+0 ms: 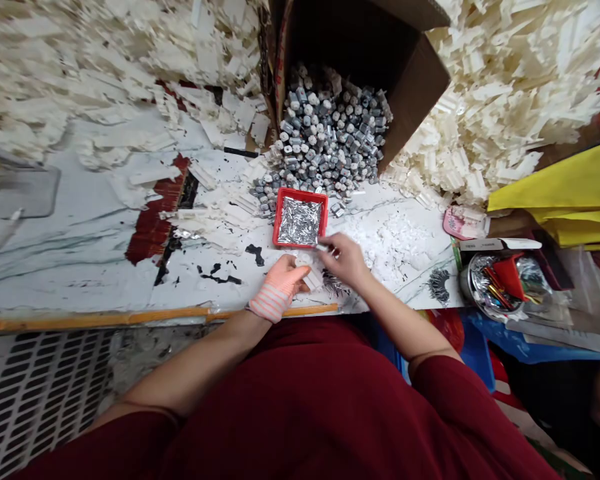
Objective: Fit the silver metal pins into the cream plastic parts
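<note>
1. Clamping a flat, whitish plastic piece (310, 275) between thumb and fingers of the left hand (280, 285), gloved in pale orange fabric with grey stripes.
2. Held low over the white, grey-veined, marble-look surface (105, 280), near its front edge and just below a square red plastic tray (275, 223).
3. Curling the fingers of the bare right hand (347, 260) at the tray's near right corner, with fingertips drawn close together; cannot tell, through the blur, about any small item between them.
4. Filled, inside the tray, with thin silver metal pins (301, 221).
5. Spilling from an open brown cardboard box (414, 100), behind the tray: a heap of grey metal cylinders with white ends (330, 137).
6. Heaped high on both sides of the box: loose cream-white plastic pieces (485, 87).
7. Standing far right: a round metal bowl (464, 283) of mixed small items.
</note>
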Motion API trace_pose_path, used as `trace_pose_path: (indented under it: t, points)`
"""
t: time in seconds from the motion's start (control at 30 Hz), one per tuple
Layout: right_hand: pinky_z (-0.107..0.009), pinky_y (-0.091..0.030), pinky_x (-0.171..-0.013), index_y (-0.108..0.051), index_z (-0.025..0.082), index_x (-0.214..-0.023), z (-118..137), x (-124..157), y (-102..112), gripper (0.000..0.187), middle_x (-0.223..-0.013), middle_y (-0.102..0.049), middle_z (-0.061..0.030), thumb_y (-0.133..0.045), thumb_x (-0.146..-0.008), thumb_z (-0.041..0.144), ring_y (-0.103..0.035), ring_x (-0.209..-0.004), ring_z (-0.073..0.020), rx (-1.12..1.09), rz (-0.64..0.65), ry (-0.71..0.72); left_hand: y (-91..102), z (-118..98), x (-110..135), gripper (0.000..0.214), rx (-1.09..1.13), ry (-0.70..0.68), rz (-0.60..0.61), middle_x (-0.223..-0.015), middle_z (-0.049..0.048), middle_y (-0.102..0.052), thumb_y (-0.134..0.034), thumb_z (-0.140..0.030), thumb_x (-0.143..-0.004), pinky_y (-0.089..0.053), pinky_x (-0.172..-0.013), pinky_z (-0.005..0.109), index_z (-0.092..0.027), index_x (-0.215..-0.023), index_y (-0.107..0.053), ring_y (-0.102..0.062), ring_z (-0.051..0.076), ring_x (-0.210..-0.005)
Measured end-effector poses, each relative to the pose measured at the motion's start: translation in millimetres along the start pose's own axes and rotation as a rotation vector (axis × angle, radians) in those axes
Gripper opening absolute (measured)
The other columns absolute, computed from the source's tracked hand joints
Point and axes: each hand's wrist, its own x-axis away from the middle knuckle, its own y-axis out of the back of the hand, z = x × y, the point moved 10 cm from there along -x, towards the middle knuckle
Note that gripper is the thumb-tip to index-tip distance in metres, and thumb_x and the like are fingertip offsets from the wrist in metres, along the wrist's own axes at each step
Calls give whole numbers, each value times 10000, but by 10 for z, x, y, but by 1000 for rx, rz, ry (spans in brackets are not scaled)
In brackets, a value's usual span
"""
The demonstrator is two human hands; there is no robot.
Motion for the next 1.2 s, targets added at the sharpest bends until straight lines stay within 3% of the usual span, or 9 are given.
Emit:
trace_pose_path:
  t: [0.1, 0.3, 0.43, 0.5, 0.6, 0.67, 0.8, 1.03, 1.2]
  points:
    - [-364, -449, -841, -682, 187, -965, 248, 342, -140, 225, -918, -669, -100, -549, -872, 342, -583, -908, -220, 101, 9, 32, -2, -61, 74, 360, 52, -13, -43, -640, -82, -507, -704, -242, -626, -540, -516, 283, -191, -817, -404, -568, 101, -528]
    - [-362, -424, -853, -700, 205, -914, 195, 522, -256, 224, -878, -672, -90, -538, -897, 358, -585, -891, -211, 177, -26, -20, 23, -133, 146, 372, 20, -44, -60, -652, -83, -501, -725, -238, -626, -548, -548, 295, -199, -811, -405, -573, 108, -557]
    - [-294, -461, -789, -702, 201, -883, 32, 451, -173, 189, -852, -682, -49, -560, -894, 325, -610, -832, -161, 9, 169, -14, -17, -29, 121, 325, -6, 19, 44, -637, -58, -530, -719, -285, -650, -469, -493, 230, -188, -798, -447, -541, 103, -537]
    - [-285, -464, -780, -703, 199, -865, -196, 336, 94, 160, -861, -688, -38, -581, -879, 301, -613, -838, -157, 63, 232, -44, -49, 35, 89, 313, -12, 44, 120, -645, -42, -556, -718, -305, -655, -447, -501, 223, -171, -837, -501, -532, 101, -537]
    - [-328, -450, -801, -702, 169, -921, -767, 115, 924, 179, -975, -677, -94, -546, -878, 244, -583, -945, -215, 497, -13, -265, -82, 80, 32, 377, -9, 37, 196, -755, 7, -634, -727, -298, -647, -493, -648, 254, -138, -956, -580, -612, 148, -692]
    - [-329, -443, -787, -693, 165, -982, -1069, 27, 1168, 201, -1022, -668, -112, -556, -854, 237, -567, -984, -243, 707, 14, -357, -113, 94, 12, 391, -3, 35, 221, -827, 36, -666, -724, -286, -643, -496, -725, 269, -128, -980, -605, -638, 182, -801]
    - [-301, -420, -750, -692, 166, -971, -1378, -22, 1065, 217, -1000, -671, -122, -519, -852, 219, -570, -960, -240, 897, 173, -370, -164, 95, 41, 391, 6, 70, 189, -767, 24, -665, -712, -269, -610, -489, -680, 282, -131, -961, -606, -633, 181, -720]
    - [-277, -387, -671, -687, 186, -950, -1434, 32, 989, 237, -1013, -663, -90, -471, -876, 250, -566, -950, -223, 891, 96, -360, -231, 22, 119, 355, -49, 66, 192, -714, 0, -613, -680, -267, -601, -456, -646, 265, -143, -920, -587, -604, 171, -714]
    - [-299, -391, -714, -677, 149, -902, -1439, -45, 960, 220, -982, -659, -132, -478, -859, 233, -552, -962, -243, 920, 109, -310, -187, 73, 61, 359, -86, 34, 179, -704, -1, -608, -678, -272, -585, -425, -592, 247, -141, -903, -574, -585, 159, -675]
